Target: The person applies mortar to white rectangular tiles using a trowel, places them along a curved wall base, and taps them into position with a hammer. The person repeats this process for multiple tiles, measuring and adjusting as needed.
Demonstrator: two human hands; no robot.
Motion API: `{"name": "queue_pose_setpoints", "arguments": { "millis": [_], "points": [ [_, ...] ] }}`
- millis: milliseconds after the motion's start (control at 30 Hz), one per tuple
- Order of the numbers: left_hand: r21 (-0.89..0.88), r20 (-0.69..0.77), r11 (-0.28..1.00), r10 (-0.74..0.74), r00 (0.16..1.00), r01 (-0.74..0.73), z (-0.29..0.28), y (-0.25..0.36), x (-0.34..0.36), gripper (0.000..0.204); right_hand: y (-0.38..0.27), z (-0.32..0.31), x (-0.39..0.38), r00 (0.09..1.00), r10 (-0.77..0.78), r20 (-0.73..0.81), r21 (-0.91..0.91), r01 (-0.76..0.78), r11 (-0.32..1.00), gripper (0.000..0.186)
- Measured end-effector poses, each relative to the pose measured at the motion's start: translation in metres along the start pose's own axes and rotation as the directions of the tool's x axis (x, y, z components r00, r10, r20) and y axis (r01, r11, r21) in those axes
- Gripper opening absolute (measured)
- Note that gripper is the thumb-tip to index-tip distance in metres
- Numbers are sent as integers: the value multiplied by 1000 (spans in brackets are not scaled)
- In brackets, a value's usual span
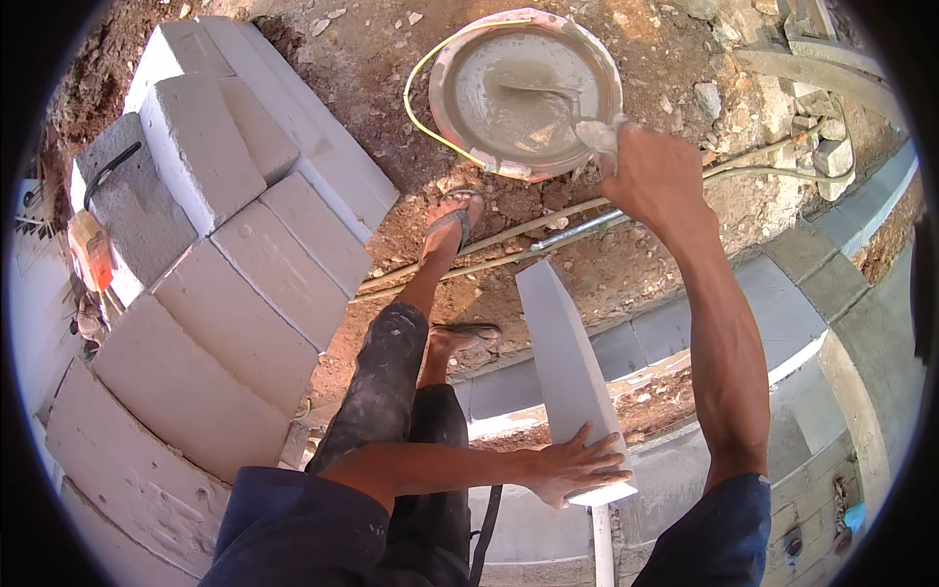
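My left hand [577, 468], fingers spread over the near end of a long white lightweight block [558, 342], grips it at bottom centre; the block lies lengthwise away from me, above a grey block course [616, 348]. My right hand [653, 166] is closed on the handle of a metal trowel [597, 135] at the right rim of a round bucket [458, 147]. The trowel's blade dips into wet grey mortar [499, 112], partly sunk in it. The bucket's yellow handle lies out to the left.
Stacked white blocks [245, 362] fill the left, with an orange tool [90, 249] at their outer edge. My sandalled feet stand on rubble-strewn soil between stack and course. Hoses and a pipe [577, 230] cross below the bucket. Loose timber [822, 73] and rubble lie upper right.
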State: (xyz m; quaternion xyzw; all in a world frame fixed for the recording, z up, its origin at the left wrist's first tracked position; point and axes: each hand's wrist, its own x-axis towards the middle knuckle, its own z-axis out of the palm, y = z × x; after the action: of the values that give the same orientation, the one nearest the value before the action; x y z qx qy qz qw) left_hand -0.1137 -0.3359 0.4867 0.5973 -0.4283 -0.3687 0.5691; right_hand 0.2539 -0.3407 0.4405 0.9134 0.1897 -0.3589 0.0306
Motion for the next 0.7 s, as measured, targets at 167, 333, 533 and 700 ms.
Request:
{"name": "queue_pose_setpoints", "arguments": {
  "millis": [167,333,533,700],
  "points": [
    [18,-30,1000,21,999,-21,-1,3,1,112,33,51,-17,986,161,-32,94,-158,983,30],
    [87,55,992,86,995,-91,9,0,8,112,26,140,31,968,214,-128,151,-194,969,30],
    [151,80,988,33,996,-45,-1,-4,20,112,34,136,-4,947,297,-118,548,-187,815,40],
    [207,191,978,-8,982,-32,-20,6,33,114,86,136,-79,965,202,170,946,-217,242,56]
  ]
}}
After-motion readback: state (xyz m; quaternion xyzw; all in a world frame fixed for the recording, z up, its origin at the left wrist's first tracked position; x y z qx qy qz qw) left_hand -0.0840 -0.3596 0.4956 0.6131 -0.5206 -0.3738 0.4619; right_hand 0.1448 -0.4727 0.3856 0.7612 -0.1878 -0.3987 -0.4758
